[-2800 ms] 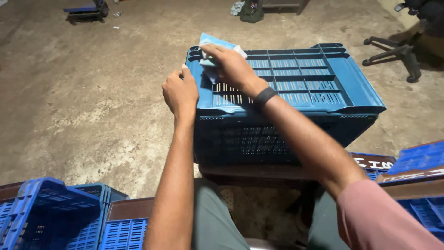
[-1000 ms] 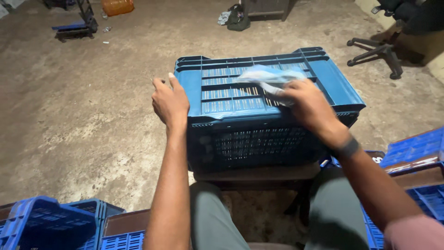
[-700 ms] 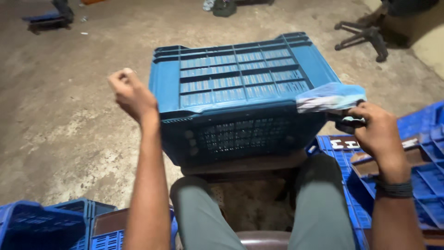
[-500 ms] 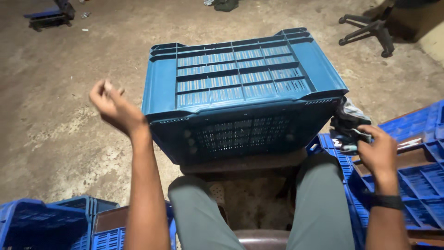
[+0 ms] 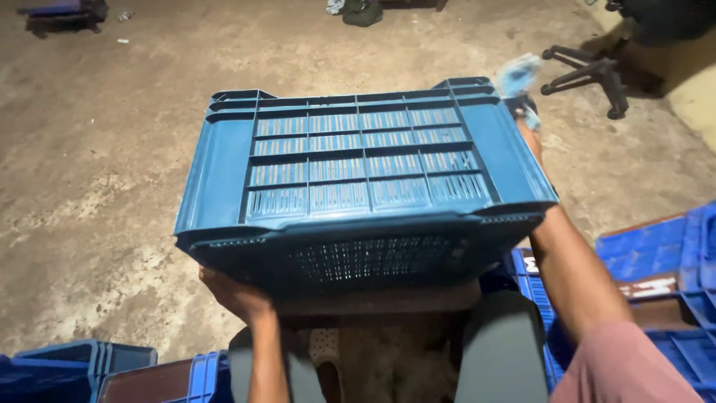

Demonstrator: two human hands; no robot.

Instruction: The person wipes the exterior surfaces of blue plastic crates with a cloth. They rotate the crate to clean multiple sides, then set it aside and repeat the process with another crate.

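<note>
- Under the near-left corner of the overturned blue crate (image 5: 365,160), the left hand (image 5: 235,292) now grips it, no longer raised.
- The right hand (image 5: 528,123), clutching a pale blue cloth (image 5: 517,75), has moved to the far-right corner.

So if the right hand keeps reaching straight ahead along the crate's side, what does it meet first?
Probably bare concrete floor. The right hand, with a pale blue cloth, is past the overturned blue crate; the chair base lies off to the right. Depth is unclear.

workshop or storage yard | bare concrete floor (image 5: 112,186) | stacked blue plastic crates (image 5: 656,269)
</note>
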